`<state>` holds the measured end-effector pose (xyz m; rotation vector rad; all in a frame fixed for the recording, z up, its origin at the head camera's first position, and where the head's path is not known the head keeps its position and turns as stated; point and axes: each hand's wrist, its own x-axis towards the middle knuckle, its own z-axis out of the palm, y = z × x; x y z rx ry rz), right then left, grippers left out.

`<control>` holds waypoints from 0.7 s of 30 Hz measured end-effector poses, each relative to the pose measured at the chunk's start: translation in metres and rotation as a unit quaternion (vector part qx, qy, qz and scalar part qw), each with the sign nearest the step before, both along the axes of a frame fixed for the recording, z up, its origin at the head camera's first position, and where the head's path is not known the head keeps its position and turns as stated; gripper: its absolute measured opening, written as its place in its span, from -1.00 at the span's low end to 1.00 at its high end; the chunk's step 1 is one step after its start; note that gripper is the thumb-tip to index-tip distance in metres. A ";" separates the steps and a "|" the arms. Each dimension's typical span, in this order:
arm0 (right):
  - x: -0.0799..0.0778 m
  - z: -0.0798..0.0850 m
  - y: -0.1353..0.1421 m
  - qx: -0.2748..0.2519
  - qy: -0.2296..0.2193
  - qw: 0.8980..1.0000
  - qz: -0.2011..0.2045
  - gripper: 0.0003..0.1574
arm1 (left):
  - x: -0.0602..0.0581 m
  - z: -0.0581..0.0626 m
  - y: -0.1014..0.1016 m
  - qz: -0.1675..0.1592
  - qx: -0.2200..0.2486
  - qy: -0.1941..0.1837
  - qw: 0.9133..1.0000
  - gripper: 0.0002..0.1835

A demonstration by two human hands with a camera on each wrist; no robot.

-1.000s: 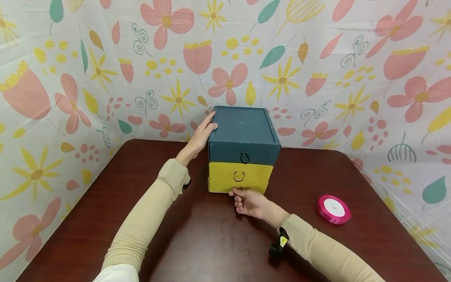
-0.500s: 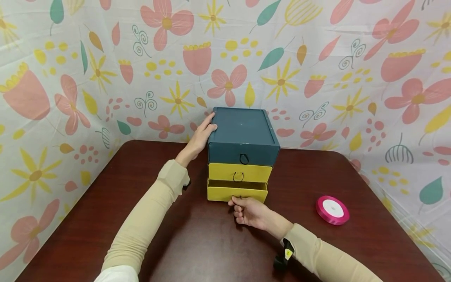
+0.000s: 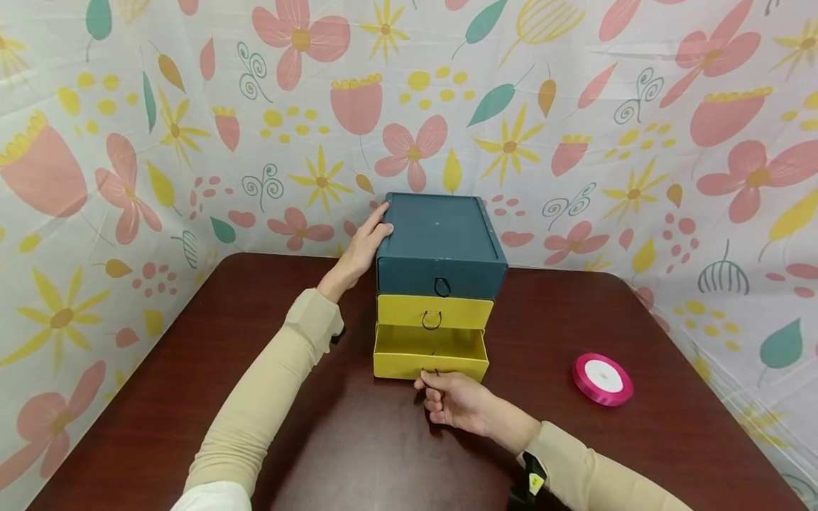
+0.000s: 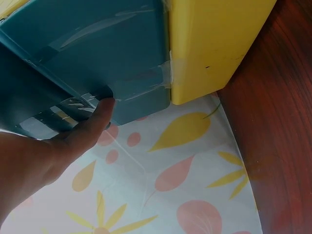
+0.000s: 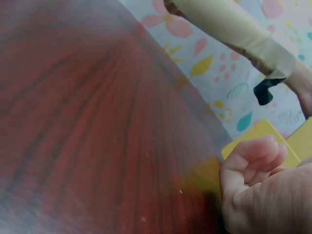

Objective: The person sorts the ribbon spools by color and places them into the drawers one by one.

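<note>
A drawer box with a dark teal upper part (image 3: 441, 227) and two yellow drawers stands toward the back of the table. The lower yellow drawer (image 3: 409, 365) is pulled partway out, and its visible inside is bare. My right hand (image 3: 463, 404) pinches the black cord loop at that drawer's front; in the right wrist view its curled fingers overlap the yellow front (image 5: 261, 136). My left hand (image 3: 361, 248) rests along the box's upper left side; in the left wrist view a finger (image 4: 95, 124) lies against the teal side. The upper yellow drawer (image 3: 402, 311) is closed, its cord loop hanging free.
A spool of pink ribbon (image 3: 603, 380) lies on the table to the right. The dark red-brown table (image 3: 287, 440) extends in front of the box. A flower-patterned cloth (image 3: 211, 142) hangs close behind and at both sides.
The lower yellow drawer has come out from closed to partway open, drawn toward me by my right hand on its cord loop. My left hand has stayed on the box's side.
</note>
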<state>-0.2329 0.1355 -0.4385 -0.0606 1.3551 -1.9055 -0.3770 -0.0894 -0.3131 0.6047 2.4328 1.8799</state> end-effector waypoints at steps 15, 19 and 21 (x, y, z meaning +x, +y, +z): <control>0.022 -0.001 0.003 -0.004 -0.001 1.000 0.030 -0.68 | 0.001 -0.001 0.000 0.001 0.000 0.003 1.000 -0.33; 0.028 0.000 0.003 -0.004 -0.002 0.999 0.038 -0.70 | 0.001 0.000 0.000 0.004 -0.002 0.007 1.000 -0.33; 0.030 0.000 0.003 -0.005 -0.002 0.999 0.041 -0.70 | 0.001 0.000 0.000 0.004 -0.002 0.006 1.000 -0.33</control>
